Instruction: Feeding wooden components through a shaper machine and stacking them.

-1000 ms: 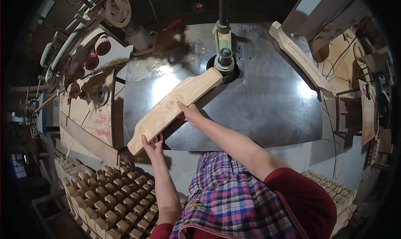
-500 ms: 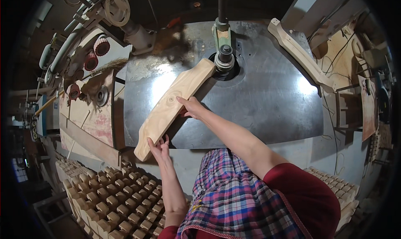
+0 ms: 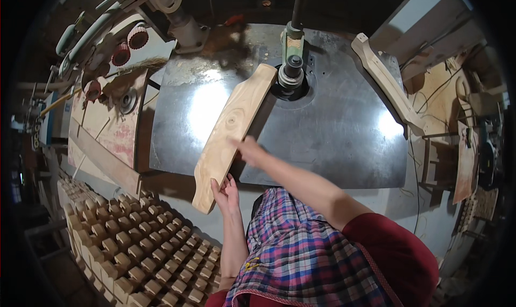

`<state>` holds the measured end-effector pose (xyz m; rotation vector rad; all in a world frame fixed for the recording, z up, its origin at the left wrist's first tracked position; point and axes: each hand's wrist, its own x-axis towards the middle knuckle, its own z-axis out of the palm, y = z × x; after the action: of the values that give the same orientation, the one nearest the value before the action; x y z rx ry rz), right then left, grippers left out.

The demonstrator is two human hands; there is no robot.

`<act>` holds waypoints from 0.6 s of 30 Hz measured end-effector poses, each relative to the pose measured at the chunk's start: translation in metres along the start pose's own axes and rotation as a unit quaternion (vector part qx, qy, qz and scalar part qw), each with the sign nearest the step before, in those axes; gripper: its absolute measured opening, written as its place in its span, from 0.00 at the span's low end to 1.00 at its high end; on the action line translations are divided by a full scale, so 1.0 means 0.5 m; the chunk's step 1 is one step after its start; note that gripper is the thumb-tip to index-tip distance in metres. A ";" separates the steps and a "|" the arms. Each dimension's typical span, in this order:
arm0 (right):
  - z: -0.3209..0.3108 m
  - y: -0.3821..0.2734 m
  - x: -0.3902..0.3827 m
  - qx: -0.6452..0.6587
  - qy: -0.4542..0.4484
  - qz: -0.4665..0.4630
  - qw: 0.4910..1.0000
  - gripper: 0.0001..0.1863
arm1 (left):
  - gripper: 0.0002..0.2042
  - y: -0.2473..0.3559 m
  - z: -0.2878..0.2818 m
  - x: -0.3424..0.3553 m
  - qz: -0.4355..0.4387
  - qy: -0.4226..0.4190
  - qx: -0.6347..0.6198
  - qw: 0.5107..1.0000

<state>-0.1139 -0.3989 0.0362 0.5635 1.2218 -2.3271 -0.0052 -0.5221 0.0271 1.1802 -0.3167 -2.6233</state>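
The person is working at a steel machine table [image 3: 333, 135] w/ a vertical spindle [image 3: 293, 73] rising thru a round opening near its far middle. A long pale wood board [image 3: 232, 132] w/ curved, shaped edges is lying flat on the table, running diagonally from the near left edge up toward the spindle; its far end is sitting right against the spindle's collar, and its near end is hanging just past the table's front edge.

The left hand [image 3: 227, 191] is gripping the board's near end, fingers spread along the right edge & pressing on it. The right hand [image 3: 248, 148] is resting on the board's right side approx. at mid-length, fingers closed down on the wood (slightly blurred, so exact finger placement is hard to tell). Both forearms are coming in from the lower edge, over a plaid apron [image 3: 301, 253] and a red sleeve [image 3: 398, 253].

A second shaped wood piece [image 3: 387, 81], similar in outline, is lying on the table's far right, well apart from the board. To the left, a feeder unit w/ red rollers [image 3: 129, 44] is sitting beside the table. Stacks of small wood blocks [image 3: 134, 242] are filling the lower left, near the person's left elbow.
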 end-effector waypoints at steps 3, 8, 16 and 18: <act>0.025 0.082 -0.059 0.046 0.008 -0.002 0.999 0.20 | 0.16 -0.033 -0.006 -0.056 0.004 0.002 -0.013 1.000; -0.050 0.027 -0.113 0.055 -0.105 0.062 0.991 0.18 | 0.15 -0.099 -0.008 -0.173 -0.021 -0.016 0.011 1.000; -0.244 -0.107 -0.116 -0.177 -0.209 0.115 0.955 0.17 | 0.15 -0.213 0.170 -0.343 0.089 -0.174 0.397 0.897; -0.295 -0.160 -0.144 -0.259 -0.218 0.129 0.932 0.16 | 0.15 -0.235 0.163 -0.342 0.234 -0.124 0.469 0.843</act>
<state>-0.0785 -0.2204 0.0502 0.0119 1.3639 -1.6852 0.0273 -0.3499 0.1651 0.7694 -1.8300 -2.1398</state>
